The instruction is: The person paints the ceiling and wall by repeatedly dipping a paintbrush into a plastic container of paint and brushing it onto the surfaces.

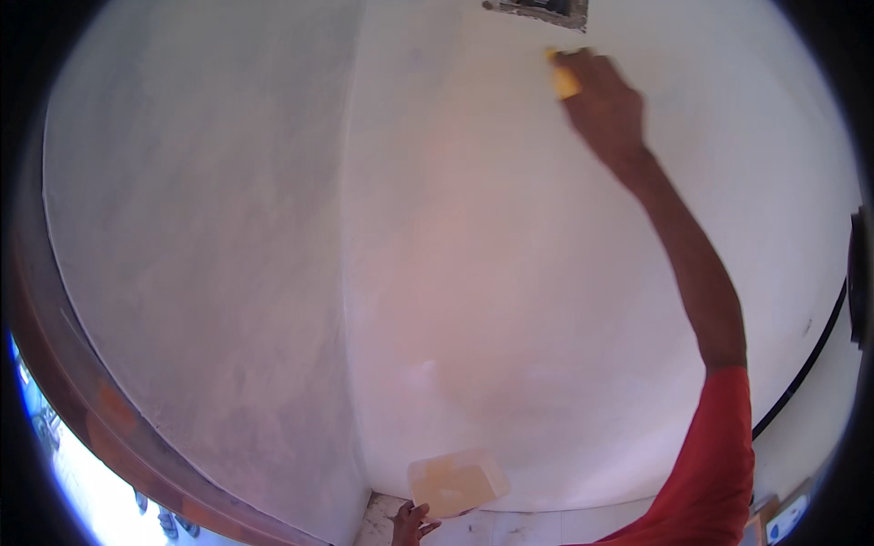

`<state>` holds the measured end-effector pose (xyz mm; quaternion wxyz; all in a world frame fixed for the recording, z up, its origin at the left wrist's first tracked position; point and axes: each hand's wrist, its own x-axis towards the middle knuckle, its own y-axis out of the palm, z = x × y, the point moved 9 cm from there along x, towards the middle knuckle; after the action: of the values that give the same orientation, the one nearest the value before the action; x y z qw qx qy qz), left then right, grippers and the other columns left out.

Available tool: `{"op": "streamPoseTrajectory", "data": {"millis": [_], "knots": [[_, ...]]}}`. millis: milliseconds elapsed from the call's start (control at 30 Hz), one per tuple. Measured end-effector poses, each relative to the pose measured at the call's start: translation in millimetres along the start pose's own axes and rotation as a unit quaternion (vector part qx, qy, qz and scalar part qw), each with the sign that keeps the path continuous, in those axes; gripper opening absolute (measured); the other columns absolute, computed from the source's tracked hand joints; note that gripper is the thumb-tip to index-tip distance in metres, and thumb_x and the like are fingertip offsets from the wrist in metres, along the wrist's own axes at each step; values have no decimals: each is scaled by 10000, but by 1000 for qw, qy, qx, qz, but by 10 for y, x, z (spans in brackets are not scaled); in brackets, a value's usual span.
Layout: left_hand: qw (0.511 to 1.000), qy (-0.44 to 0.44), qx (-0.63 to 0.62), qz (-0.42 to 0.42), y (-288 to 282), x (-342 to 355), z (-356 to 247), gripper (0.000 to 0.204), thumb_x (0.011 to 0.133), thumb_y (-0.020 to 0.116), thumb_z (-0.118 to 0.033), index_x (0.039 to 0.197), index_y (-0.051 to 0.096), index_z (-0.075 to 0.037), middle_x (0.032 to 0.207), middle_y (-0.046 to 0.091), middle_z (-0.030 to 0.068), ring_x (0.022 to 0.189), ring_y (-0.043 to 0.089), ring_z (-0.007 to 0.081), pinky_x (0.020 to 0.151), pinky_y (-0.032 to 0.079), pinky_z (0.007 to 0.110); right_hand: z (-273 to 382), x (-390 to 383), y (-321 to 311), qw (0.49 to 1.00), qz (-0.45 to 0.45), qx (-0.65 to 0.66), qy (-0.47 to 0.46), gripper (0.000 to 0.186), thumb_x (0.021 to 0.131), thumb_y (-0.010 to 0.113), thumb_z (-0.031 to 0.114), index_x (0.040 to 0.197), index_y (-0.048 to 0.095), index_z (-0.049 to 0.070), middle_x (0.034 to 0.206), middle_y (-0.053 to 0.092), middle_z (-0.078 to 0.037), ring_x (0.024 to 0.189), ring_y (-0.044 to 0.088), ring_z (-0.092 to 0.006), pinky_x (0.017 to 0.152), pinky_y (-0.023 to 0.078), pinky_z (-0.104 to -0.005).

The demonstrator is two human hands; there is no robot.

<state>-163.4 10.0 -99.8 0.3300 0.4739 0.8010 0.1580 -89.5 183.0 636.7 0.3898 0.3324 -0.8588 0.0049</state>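
Observation:
High on the white wall, my right hand is closed around a small yellow thing. Blur and my fingers hide its exact kind; it is against the wall or very close to it. Low in the view, my left hand grips the near left edge of a pale, translucent rectangular plastic tub. The tub's inside looks light yellow; I cannot tell if it holds liquid. My right arm, in a red sleeve, reaches up along the right side.
A rough-edged opening is cut in the wall above my right hand. A greyer wall meets the white one at a corner on the left. A black cable runs down the right. Bright daylight and a brown edge lie lower left.

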Motion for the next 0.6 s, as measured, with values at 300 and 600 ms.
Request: {"op": "streamPoseTrajectory", "data": {"millis": [300,600], "knots": [[1000,6,24,-8,-100,-131,-147,620,1031,494,-364,1499,230,-55,1404,475,150,1305,478,286,967,537,512,659,1067,1085,930,215,245,170,272,857,620,115,1126,648,150,1054,666,-3,877,630,-175,664,554,-364],[999,-2,8,-48,155,-474,-161,657,1028,504,-325,1499,192,11,1414,456,177,1301,488,295,985,525,492,910,970,687,973,157,127,-116,304,851,592,66,1137,648,154,1061,663,8,881,629,-183,650,558,-373]]}}
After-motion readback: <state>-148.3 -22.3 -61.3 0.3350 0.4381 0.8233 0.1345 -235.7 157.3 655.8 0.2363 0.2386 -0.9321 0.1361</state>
